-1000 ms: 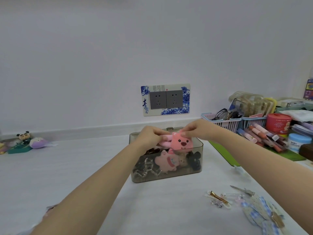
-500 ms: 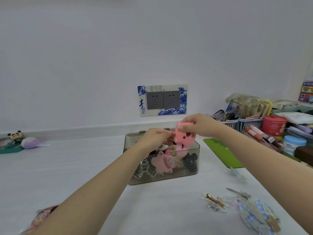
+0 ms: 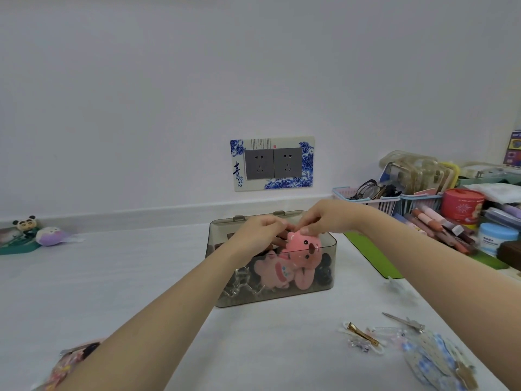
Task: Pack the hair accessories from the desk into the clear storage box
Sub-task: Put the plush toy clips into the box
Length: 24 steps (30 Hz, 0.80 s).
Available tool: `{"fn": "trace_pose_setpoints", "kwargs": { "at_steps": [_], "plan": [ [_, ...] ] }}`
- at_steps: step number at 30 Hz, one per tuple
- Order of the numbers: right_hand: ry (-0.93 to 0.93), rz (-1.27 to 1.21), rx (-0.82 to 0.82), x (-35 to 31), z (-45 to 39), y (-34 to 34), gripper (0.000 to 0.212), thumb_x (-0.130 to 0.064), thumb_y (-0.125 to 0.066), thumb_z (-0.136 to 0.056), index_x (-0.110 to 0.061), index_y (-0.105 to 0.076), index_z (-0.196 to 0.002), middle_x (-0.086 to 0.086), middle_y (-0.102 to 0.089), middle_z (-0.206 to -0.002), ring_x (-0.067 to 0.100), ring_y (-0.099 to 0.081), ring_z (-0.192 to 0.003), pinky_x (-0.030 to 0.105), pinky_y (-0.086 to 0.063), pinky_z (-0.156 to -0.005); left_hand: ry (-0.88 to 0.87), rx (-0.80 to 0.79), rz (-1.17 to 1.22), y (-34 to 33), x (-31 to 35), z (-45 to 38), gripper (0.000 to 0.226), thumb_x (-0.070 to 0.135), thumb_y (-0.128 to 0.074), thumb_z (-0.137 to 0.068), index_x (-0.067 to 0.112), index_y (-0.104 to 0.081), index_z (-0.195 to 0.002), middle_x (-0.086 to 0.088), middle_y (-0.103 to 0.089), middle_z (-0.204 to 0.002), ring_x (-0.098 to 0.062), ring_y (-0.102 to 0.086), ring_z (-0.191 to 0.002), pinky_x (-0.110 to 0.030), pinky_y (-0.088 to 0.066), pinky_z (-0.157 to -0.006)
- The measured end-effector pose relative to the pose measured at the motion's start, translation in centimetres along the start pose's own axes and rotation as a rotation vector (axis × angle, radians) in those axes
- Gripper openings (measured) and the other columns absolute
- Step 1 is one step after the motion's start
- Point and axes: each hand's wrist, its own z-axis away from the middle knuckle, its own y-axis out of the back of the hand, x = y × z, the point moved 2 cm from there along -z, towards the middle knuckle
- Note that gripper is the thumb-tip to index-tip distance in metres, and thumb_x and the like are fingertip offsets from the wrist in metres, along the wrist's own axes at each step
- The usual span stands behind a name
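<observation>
The clear smoky storage box (image 3: 282, 299) stands open in the middle of the white desk. Inside lie a pink plush clip (image 3: 272, 270), clear claw clips (image 3: 242, 286) and dark hair ties (image 3: 324, 270). My right hand (image 3: 327, 218) pinches the top of a pink plush animal clip (image 3: 304, 249) that sits in the box at its rim. My left hand (image 3: 260, 234) reaches into the box beside it, fingers curled; what they touch is hidden. Loose metal and fabric hair clips (image 3: 394, 340) lie on the desk at the front right.
A patterned accessory (image 3: 66, 368) lies at the front left under my left forearm. Baskets, pens, jars and a green mat (image 3: 369, 249) crowd the right side. Small plush toys (image 3: 50, 235) sit far left by the wall. A double wall socket (image 3: 272, 163) is behind the box.
My right hand has brought the pink plush animal clip down from above the box rim into the box. My left hand stayed at the box opening.
</observation>
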Motion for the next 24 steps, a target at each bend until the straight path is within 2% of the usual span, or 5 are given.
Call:
{"fn": "trace_pose_setpoints", "kwargs": {
  "at_steps": [3, 9, 14, 21, 24],
  "plan": [
    [0.002, -0.095, 0.056, 0.1, 0.0, -0.1, 0.018, -0.023, -0.071, -0.079, -0.013, -0.074, -0.093, -0.011, -0.065, -0.071, 0.009, -0.058, -0.074, 0.019, -0.044, -0.071, -0.019, 0.021, -0.073, -0.2, 0.0, 0.0, 0.031, 0.036, -0.047, -0.094, 0.023, -0.074, -0.083, -0.001, -0.073, -0.092, -0.024, -0.069, -0.093, -0.032, -0.051, -0.076],
    [-0.048, 0.061, 0.058, 0.6, -0.1, -0.9, 0.015, -0.023, -0.073, -0.077, -0.011, -0.075, -0.085, -0.008, -0.065, -0.073, 0.008, -0.055, -0.071, 0.018, -0.042, -0.062, -0.028, -0.052, -0.292, -1.1, -0.2, -0.1, 0.042, 0.047, -0.042, -0.094, 0.022, -0.076, -0.086, -0.002, -0.075, -0.09, -0.022, -0.069, -0.088, -0.031, -0.052, -0.078],
    [-0.031, 0.018, 0.108, 1.1, 0.4, -1.6, 0.015, -0.027, -0.07, -0.079, -0.017, -0.077, -0.088, -0.008, -0.068, -0.078, 0.014, -0.061, -0.082, 0.028, -0.048, -0.082, -0.018, -0.075, -0.335, -1.0, -0.1, -0.2, 0.046, 0.047, -0.036, -0.096, 0.021, -0.074, -0.096, 0.001, -0.073, -0.099, -0.016, -0.065, -0.088, -0.027, -0.052, -0.075],
    [0.022, -0.128, 0.216, 1.0, 1.9, -0.9, 0.026, -0.028, -0.058, -0.089, -0.017, -0.07, -0.11, 0.0, -0.069, -0.109, 0.014, -0.06, -0.1, 0.021, -0.038, -0.081, -0.057, 0.014, -0.232, -0.7, 0.3, 0.3, 0.042, 0.046, -0.033, -0.097, 0.024, -0.067, -0.107, 0.005, -0.069, -0.101, -0.013, -0.063, -0.095, -0.041, -0.049, -0.095],
    [0.011, -0.016, 0.14, 1.1, 2.5, -1.4, 0.027, -0.028, -0.056, -0.091, -0.019, -0.069, -0.112, 0.002, -0.068, -0.114, 0.017, -0.06, -0.104, 0.022, -0.037, -0.08, -0.028, -0.076, -0.397, -0.7, 0.5, 0.6, 0.05, 0.053, -0.025, -0.096, 0.026, -0.065, -0.11, 0.009, -0.065, -0.102, -0.011, -0.06, -0.099, -0.033, -0.045, -0.095]
  ]
}}
